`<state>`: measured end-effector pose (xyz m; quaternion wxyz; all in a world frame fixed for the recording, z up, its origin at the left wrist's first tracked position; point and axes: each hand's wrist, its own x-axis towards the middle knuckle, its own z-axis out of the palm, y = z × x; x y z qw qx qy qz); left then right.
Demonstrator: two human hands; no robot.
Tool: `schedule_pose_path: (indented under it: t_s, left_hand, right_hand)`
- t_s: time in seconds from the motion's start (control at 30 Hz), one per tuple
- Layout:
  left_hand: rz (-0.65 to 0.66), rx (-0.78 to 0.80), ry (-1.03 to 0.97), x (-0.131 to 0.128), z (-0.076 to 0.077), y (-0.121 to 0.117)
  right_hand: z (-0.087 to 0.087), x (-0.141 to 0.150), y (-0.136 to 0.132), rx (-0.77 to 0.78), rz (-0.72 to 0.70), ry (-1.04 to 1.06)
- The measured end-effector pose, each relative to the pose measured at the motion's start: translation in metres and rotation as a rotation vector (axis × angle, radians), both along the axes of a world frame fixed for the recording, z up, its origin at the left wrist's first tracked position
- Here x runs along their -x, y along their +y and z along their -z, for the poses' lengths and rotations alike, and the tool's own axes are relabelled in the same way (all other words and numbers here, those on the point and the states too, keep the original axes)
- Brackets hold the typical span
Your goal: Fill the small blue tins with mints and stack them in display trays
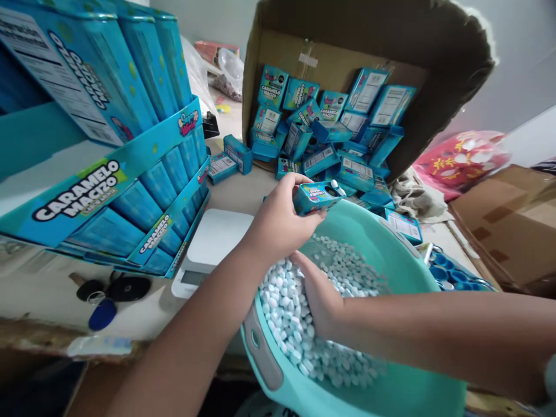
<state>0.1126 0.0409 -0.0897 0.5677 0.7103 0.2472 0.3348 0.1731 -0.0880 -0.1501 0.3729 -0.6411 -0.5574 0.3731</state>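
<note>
My left hand (278, 220) is wrapped round a small blue candy box (317, 197), tilted above the tub. One or two pale candies (335, 184) show at the box's open end. Below it, my right hand (319, 298) reaches into the turquoise tub (408, 260), among a heap of white and pale blue candies (343, 370). Its fingers are hidden by the candies and by my left hand, so I cannot tell what they grip. A white scale (219, 234) stands left of the tub, partly behind my left forearm.
Stacked display trays (143, 202) of blue boxes rise on the left. Behind the tub, a cardboard carton (343, 40) lies on its side, full of small blue boxes (319, 156). Keys (125, 286) lie near the front edge. Another carton (512, 226) stands at right.
</note>
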Motion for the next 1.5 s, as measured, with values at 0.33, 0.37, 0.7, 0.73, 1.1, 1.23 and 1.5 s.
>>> schedule_pose_path:
  t_s: [0.33, 0.37, 0.7, 0.73, 1.1, 1.23, 1.5]
  left_hand:
    - [0.068, -0.079, 0.18, 0.006, -0.001, 0.002]
    - [0.068, -0.093, 0.202, 0.006, -0.002, 0.002]
    - [0.081, -0.184, 0.305, 0.009, -0.004, 0.0]
    - [0.104, -0.192, 0.309, 0.009, -0.004, 0.0]
    - [0.579, -0.271, 0.275, 0.015, -0.02, -0.01]
    - [0.548, -0.256, 0.253, 0.015, -0.018, -0.009]
    - [0.543, -0.207, 0.226, 0.014, -0.017, -0.008]
  right_hand:
    - [-0.029, -0.019, 0.003, 0.376, 0.025, 0.703]
    - [-0.032, -0.022, -0.003, 0.414, 0.059, 0.744]
    - [-0.073, -0.064, -0.049, 0.223, 0.411, 0.785]
    - [-0.078, -0.068, -0.049, 0.171, 0.422, 0.756]
    - [-0.112, -0.086, -0.012, -0.315, 0.465, 0.519]
    - [-0.101, -0.089, -0.01, -0.315, 0.421, 0.47]
    - [-0.096, -0.086, -0.007, -0.285, 0.433, 0.341]
